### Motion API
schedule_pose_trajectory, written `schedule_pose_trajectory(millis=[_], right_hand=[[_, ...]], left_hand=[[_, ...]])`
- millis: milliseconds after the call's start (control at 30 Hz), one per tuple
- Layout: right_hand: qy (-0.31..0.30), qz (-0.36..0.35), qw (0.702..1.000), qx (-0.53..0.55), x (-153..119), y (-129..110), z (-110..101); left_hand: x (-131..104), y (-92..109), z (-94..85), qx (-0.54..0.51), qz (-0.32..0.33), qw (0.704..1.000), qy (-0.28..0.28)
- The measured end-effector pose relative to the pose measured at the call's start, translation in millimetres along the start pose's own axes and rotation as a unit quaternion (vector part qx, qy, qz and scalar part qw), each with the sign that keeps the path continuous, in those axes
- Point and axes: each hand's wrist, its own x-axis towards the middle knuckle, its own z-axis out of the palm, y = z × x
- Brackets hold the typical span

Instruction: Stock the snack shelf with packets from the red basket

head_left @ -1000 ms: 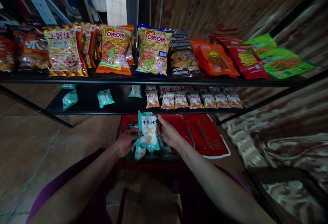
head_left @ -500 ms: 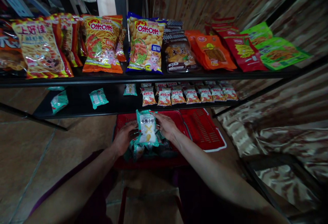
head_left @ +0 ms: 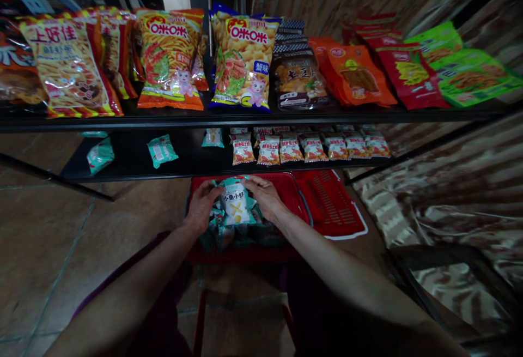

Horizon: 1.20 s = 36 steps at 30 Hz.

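Between my two hands a teal and white snack bag (head_left: 236,204) is held with its printed front facing me. My left hand (head_left: 203,204) pinches its upper left corner. My right hand (head_left: 265,196) grips the upper right corner, fingers closed. The bag is over a red basket (head_left: 292,193) that holds several more teal snack bags (head_left: 216,237). On the lower black shelf (head_left: 126,166) beyond, a teal bag (head_left: 162,151) lies alone, another teal bag (head_left: 100,155) is farther left, and one (head_left: 213,137) stands near the back.
Several small white and orange snack bags (head_left: 314,146) line the right of the lower shelf. Larger chip bags (head_left: 170,60) fill the upper shelf (head_left: 163,121). A second red basket (head_left: 330,204) sits at the right on the tiled floor (head_left: 49,237). Crumpled shiny cloth (head_left: 429,182) hangs at the right.
My left hand has moved up from the bag's side to its top left corner. The held bag has tilted and sits slightly lower against the basket. The view has shifted a little.
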Motion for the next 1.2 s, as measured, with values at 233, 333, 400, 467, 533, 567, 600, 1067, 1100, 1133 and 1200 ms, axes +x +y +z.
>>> schedule_pose_trajectory(millis=[233,333,400,467,533,567,600,1067,1100,1133,1200], right_hand=[[-0.022,-0.037,0.998,-0.05,0,3,-4],[-0.031,-0.04,0.997,-0.066,-2,1,-5],[-0.037,-0.042,0.995,-0.077,-3,1,-6],[-0.038,-0.049,0.994,-0.088,-3,1,-7],[-0.037,-0.057,0.993,-0.097,-3,2,-8],[-0.038,-0.06,0.992,-0.101,-3,2,-8],[-0.039,-0.06,0.992,-0.104,-2,3,-9],[-0.023,-0.07,0.996,-0.059,-1,7,-5],[-0.023,-0.07,0.996,-0.058,-2,7,-5],[-0.025,-0.069,0.996,-0.058,-2,6,-4],[-0.03,-0.065,0.995,-0.063,-3,5,-4]], left_hand=[[1,2,0.6,0.017,-0.018,1.0,0.019],[1,3,1.8,0.005,-0.025,0.999,0.028],[2,3,1.5,0.0,-0.03,0.999,0.033],[4,4,0.0,-0.002,-0.042,0.999,0.031],[6,5,-2.4,-0.008,-0.051,0.998,0.027],[7,6,-3.7,-0.008,-0.055,0.998,0.025],[9,8,-4.9,-0.006,-0.058,0.998,0.024],[9,9,-4.9,-0.013,-0.047,0.998,0.026],[9,9,-5.2,-0.012,-0.048,0.999,0.023],[9,9,-5.4,-0.011,-0.05,0.998,0.021],[9,8,-5.5,-0.011,-0.05,0.998,0.021]])
